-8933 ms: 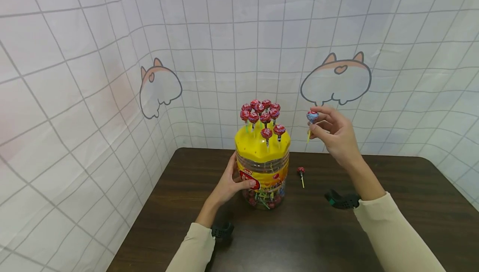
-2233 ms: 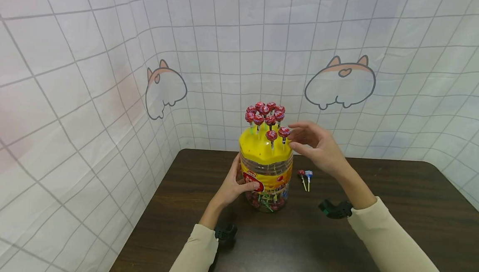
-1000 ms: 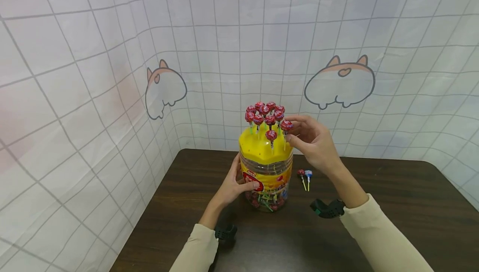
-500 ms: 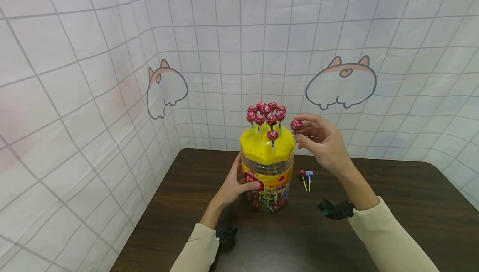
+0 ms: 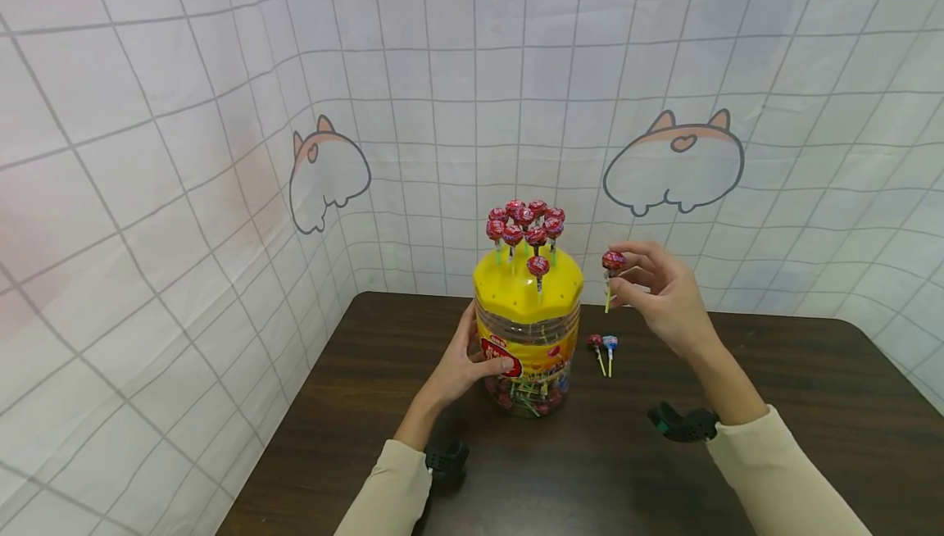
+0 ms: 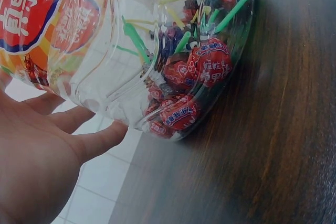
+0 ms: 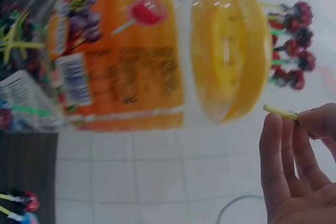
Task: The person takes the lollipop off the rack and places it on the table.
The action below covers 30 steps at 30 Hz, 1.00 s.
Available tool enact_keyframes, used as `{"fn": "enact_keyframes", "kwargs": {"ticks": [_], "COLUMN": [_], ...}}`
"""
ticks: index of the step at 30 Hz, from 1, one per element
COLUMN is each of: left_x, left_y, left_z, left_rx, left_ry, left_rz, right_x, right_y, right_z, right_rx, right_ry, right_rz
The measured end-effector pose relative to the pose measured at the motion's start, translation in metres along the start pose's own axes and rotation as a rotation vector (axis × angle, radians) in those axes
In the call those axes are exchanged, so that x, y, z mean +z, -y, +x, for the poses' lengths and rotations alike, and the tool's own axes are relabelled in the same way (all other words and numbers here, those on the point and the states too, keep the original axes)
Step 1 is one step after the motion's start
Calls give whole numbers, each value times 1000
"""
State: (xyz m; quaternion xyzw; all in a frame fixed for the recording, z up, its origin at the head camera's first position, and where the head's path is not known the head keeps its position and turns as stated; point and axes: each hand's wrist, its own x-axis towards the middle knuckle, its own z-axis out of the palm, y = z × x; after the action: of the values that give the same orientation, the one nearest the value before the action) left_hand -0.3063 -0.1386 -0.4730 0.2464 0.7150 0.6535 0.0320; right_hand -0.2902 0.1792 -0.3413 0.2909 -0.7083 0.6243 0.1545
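Note:
A clear jar with a yellow lid stands upright on the table. Several red-wrapped lollipops stick up from the lid's holes, one of them alone near the front. My left hand holds the jar's left side, thumb across the label. Inside the jar's bottom lie loose lollipops. Right of the lid, my right hand pinches a red lollipop upright in the air, its yellow stick pointing down. Below it, a red lollipop and a blue one lie side by side.
The dark wooden table runs back to a white grid-patterned curtain, which also closes off the left side. Black wrist cameras are strapped to both wrists.
The blue lollipop that my right hand held earlier now lies on the table. That hand has since pulled a red lollipop from the lid's front right and carried it rightward. My left hand stays put.

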Motion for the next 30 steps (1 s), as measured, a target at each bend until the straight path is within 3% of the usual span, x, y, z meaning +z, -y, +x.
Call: {"fn": "enact_keyframes", "kwargs": {"ticks": [7,15,30], "left_x": [0,-1,0], "left_y": [0,1,0], "left_z": [1,2,0], "left_rx": [10,18,9], "left_ry": [1,5,0], "left_rz": [-7,-13,-7], "right_x": [-9,-19,-30], "right_y": [-24,-52,-92], "right_z": [-11,-22,-35], "right_rx": [58,94,253], "right_ry": [1,-2,-26], "right_rz": [-51,-34,-49]}}
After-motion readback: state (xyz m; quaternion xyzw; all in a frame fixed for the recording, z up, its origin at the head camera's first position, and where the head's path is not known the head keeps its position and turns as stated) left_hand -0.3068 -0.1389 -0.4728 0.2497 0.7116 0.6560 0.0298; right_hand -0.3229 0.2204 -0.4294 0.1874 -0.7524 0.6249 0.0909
